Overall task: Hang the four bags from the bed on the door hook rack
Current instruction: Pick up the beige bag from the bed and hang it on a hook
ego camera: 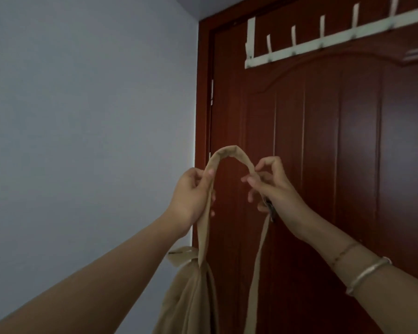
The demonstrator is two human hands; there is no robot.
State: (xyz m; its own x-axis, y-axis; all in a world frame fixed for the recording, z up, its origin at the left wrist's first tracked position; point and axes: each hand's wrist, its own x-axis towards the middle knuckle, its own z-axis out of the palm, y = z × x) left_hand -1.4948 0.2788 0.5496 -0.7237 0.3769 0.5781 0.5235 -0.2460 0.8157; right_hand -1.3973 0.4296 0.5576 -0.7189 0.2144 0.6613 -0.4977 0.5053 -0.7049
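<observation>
A tan cloth bag (191,297) hangs below my raised hands, its body cut off by the bottom edge. Its long strap (232,150) arches upward between my hands. My left hand (191,196) grips the strap's left side. My right hand (270,184) pinches the right side between thumb and fingers. A white hook rack (336,39) hangs over the top of the dark red door (323,141), well above the strap. Its several upright hooks carry nothing.
A pale grey wall (82,116) fills the left half of the view and meets the door frame (203,92). Bracelets circle my right wrist (364,273). No other bags are in view.
</observation>
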